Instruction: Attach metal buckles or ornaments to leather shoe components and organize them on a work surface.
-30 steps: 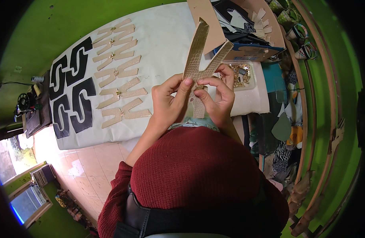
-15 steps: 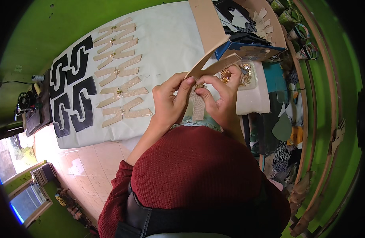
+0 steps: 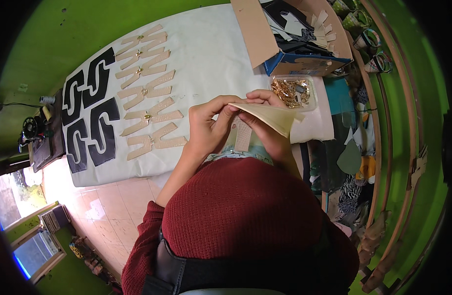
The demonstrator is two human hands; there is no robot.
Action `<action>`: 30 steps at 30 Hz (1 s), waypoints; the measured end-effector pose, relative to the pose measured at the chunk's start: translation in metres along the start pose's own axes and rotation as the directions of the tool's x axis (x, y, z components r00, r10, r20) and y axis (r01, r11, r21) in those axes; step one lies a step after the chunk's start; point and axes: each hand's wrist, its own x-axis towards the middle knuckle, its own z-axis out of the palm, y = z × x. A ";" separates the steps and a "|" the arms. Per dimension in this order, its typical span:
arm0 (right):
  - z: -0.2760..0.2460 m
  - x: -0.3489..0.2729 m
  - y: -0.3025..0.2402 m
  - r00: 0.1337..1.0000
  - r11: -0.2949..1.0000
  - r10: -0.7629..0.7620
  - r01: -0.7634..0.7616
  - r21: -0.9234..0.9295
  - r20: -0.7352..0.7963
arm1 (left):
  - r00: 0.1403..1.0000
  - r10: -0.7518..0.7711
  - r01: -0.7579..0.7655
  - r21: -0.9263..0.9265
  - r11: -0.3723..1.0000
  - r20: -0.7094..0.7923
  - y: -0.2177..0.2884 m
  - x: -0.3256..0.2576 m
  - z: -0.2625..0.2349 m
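My left hand point(image 3: 209, 123) and my right hand point(image 3: 272, 140) meet above the near edge of the table, both closed on a beige leather-like strap piece point(image 3: 268, 117). Its pale, smooth underside faces up and fans over my right hand. A textured strap end point(image 3: 243, 137) hangs down between my hands. My fingers hide the piece's middle and any fitting there. Left of my hands, several similar beige strap pieces point(image 3: 162, 139) lie in a column, with gold-coloured fittings at their centres. Just beyond my right hand sits a clear plastic tray point(image 3: 312, 104) of gold-coloured metal fittings.
Several black S-shaped cut pieces point(image 3: 102, 130) lie at the left of the white-covered table point(image 3: 211, 59). An open cardboard box point(image 3: 255, 37) of scraps stands at the back right. A sewing machine point(image 3: 31, 125) is at far left; cups point(image 3: 378, 63) hang along the right wall.
The strap piece has been turned over: its upright ends have swung down to the right over my right hand. The gold-coloured fitting between my fingers is now hidden, and the tray shows more fully.
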 end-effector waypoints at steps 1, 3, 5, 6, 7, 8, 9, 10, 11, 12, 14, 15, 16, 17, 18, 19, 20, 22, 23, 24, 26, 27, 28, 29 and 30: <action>-0.005 0.000 0.000 0.996 0.990 0.052 -0.062 0.127 0.077 | 0.997 -0.069 0.071 -0.036 0.997 0.040 0.002 -0.001 -0.002; -0.008 0.001 0.003 0.985 0.951 0.061 -0.106 0.290 0.160 | 0.987 -0.135 0.141 -0.070 0.987 0.086 0.002 -0.001 -0.003; -0.007 0.002 0.005 0.991 0.983 0.067 -0.085 0.165 0.113 | 0.981 -0.166 0.174 -0.076 0.982 0.100 0.001 -0.002 -0.003; -0.005 0.002 0.005 0.995 0.997 0.069 -0.072 0.037 0.070 | 0.981 -0.165 0.173 -0.075 0.982 0.101 0.003 -0.001 -0.003; -0.003 0.002 0.005 0.995 0.997 0.068 -0.071 0.037 0.069 | 0.973 -0.210 0.215 -0.043 0.976 0.095 0.006 -0.001 -0.003; -0.001 0.002 0.005 0.997 0.997 0.065 -0.066 0.047 0.036 | 0.963 -0.255 0.256 -0.010 0.966 0.088 0.008 -0.001 -0.002; 0.001 0.001 0.005 0.998 0.997 0.060 -0.060 0.056 0.004 | 0.963 -0.253 0.255 -0.011 0.967 0.089 0.008 -0.001 -0.002; 0.005 0.000 0.005 0.998 0.997 0.059 -0.059 0.056 0.003 | 0.966 -0.245 0.246 -0.005 0.969 0.085 0.008 -0.001 -0.001; 0.009 -0.003 0.007 0.999 0.997 0.026 -0.023 0.071 -0.043 | 0.968 -0.237 0.238 0.001 0.971 0.080 0.008 -0.001 -0.001; 0.012 -0.004 0.008 0.996 0.996 -0.006 0.013 0.086 -0.087 | 0.969 -0.236 0.236 0.002 0.972 0.078 0.005 -0.002 -0.001; 0.011 -0.003 0.009 0.995 0.995 -0.071 0.066 -0.071 -0.073 | 0.994 -0.078 0.075 0.038 0.996 0.076 -0.003 -0.003 -0.003; 0.011 -0.003 0.007 0.997 1.000 -0.030 0.030 -0.004 -0.073 | 0.994 -0.078 0.075 0.037 0.996 0.078 -0.002 -0.003 -0.003; 0.011 -0.002 0.005 0.997 0.998 0.011 -0.007 0.062 -0.071 | 0.989 -0.125 0.123 0.035 0.992 0.077 0.000 -0.003 -0.003; 0.010 -0.002 0.008 0.997 0.998 0.011 -0.006 0.063 -0.073 | 0.982 -0.173 0.170 0.033 0.985 0.075 0.001 -0.002 -0.003; 0.009 -0.001 0.011 0.996 0.997 0.029 -0.023 0.069 -0.084 | 0.982 -0.171 0.169 0.033 0.985 0.075 0.001 -0.002 -0.003; 0.008 0.000 0.012 0.994 0.996 0.048 -0.041 0.076 -0.095 | 0.988 -0.138 0.135 0.053 0.989 0.075 0.000 -0.003 -0.003; 0.008 0.000 0.010 0.994 0.996 0.047 -0.040 0.076 -0.095 | 0.992 -0.106 0.100 0.072 0.992 0.075 0.000 -0.003 -0.004; 0.007 0.000 0.006 0.992 0.991 0.111 -0.106 0.083 -0.066 | 0.994 -0.053 0.043 0.103 0.994 0.092 -0.002 -0.001 -0.006; 0.005 0.000 0.010 0.992 0.991 0.111 -0.105 0.084 -0.066 | 0.994 -0.001 -0.014 0.132 0.991 0.110 -0.003 -0.001 -0.008; 0.001 0.000 0.018 0.994 0.992 0.071 -0.061 0.114 -0.087 | 0.994 0.000 -0.015 0.131 0.991 0.113 -0.002 0.000 -0.009; -0.004 0.001 0.020 0.995 0.991 -0.003 0.017 0.134 -0.101 | 0.975 -0.036 -0.007 0.194 0.981 0.217 -0.001 0.001 -0.010; -0.003 0.002 0.017 0.995 0.981 0.045 -0.026 0.192 -0.094 | 0.976 -0.035 -0.008 0.194 0.981 0.216 -0.001 0.002 -0.010; -0.003 0.002 0.015 0.992 0.966 0.093 -0.069 0.249 -0.085 | 0.983 -0.066 0.034 0.185 0.982 0.169 -0.001 0.003 -0.010; -0.004 0.004 0.015 0.992 0.966 0.092 -0.069 0.249 -0.083 | 0.988 -0.097 0.076 0.174 0.982 0.121 -0.001 0.003 -0.009; -0.006 0.005 0.016 0.989 0.939 0.149 -0.136 0.317 -0.018 | 0.988 -0.098 0.076 0.173 0.982 0.120 -0.002 0.002 -0.010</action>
